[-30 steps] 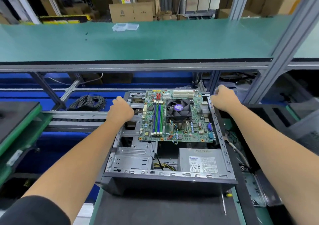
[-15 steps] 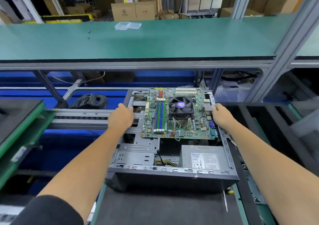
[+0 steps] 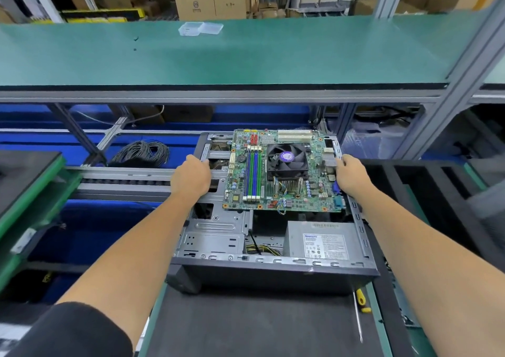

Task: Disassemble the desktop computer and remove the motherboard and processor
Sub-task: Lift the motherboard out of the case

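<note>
the board sits raised in the case, toward twelve o'clock, with the fan on top. the left hand at nine o'clock has fingers curled over a case rail; the right hand at three o'clock grasps the board's edge by the ports. the likely risk is that lifted from one side, the board could tilt, catch its ports on the case wall, or drag a cable near the psu.

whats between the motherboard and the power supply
Head view: a dark gap of case floor separates the motherboard from the power supply; black and yellow cables lie left of it.
</note>
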Demonstrator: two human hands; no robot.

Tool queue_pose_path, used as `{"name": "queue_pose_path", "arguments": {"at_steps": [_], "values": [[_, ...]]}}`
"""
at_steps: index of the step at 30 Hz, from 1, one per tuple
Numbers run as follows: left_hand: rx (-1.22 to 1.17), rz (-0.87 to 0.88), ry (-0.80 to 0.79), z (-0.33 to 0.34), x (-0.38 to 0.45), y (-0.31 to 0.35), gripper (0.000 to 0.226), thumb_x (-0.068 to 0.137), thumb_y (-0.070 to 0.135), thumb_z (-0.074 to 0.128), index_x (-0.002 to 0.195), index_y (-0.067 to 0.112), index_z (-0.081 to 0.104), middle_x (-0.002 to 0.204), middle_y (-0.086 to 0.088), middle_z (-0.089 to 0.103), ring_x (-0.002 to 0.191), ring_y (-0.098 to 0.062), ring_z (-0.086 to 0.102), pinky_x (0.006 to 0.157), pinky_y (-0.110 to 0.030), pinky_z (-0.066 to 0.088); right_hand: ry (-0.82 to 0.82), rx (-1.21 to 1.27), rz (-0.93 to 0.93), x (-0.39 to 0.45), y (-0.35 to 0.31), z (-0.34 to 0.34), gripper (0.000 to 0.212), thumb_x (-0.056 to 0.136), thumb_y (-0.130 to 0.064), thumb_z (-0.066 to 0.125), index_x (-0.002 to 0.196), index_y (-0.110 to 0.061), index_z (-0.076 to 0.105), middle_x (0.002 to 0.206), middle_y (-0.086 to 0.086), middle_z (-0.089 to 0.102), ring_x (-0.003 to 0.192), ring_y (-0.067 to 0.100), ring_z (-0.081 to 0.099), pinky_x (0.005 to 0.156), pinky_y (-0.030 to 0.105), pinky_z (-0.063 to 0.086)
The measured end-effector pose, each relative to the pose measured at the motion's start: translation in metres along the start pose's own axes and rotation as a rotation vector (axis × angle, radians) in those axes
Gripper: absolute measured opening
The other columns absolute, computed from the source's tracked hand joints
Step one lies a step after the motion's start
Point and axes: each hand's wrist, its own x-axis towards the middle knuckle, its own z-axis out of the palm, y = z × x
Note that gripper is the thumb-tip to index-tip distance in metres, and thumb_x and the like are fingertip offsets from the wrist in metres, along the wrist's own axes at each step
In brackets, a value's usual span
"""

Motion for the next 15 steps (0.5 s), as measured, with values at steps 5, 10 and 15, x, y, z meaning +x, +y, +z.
{"name": "queue_pose_path", "arguments": {"at_steps": [5, 10, 15], "values": [[0.006, 0.027, -0.008, 0.003, 0.014, 0.003, 0.045, 0.103, 0.037, 0.03, 0.111, -0.004, 0.045, 0.109, -0.025, 0.06, 0.103, -0.042, 0.057, 0.074, -0.04, 0.039, 0.007, -0.005, 0.009, 0.012, -0.003, 0.002, 0.036, 0.105, -0.022, 0.034, 0.069, -0.016, 0.035, 0.072, 0.004, 0.044, 0.066, 0.018, 0.04, 0.068, 0.033, 0.033], [0.023, 0.038, 0.015, 0.006, 0.03, 0.009, 0.043, 0.102, 0.037, 0.03, 0.107, -0.003, 0.046, 0.105, -0.024, 0.061, 0.098, -0.041, 0.059, 0.071, -0.038, 0.037, 0.018, -0.008, 0.016, 0.027, -0.006, 0.004, 0.036, 0.105, -0.022, 0.033, 0.07, -0.015, 0.036, 0.072, 0.004, 0.044, 0.065, 0.018, 0.039, 0.067, 0.033, 0.032], [0.022, 0.03, 0.013, 0.008, 0.044, 0.014, 0.042, 0.102, 0.037, 0.029, 0.105, -0.002, 0.046, 0.103, -0.022, 0.061, 0.095, -0.04, 0.058, 0.07, -0.038, 0.036, 0.006, 0.009, 0.024, 0.038, -0.011, 0.005, 0.031, 0.105, -0.022, 0.034, 0.078, -0.009, 0.042, 0.076, 0.006, 0.048, 0.072, 0.022, 0.044, 0.068, 0.033, 0.034]]}}
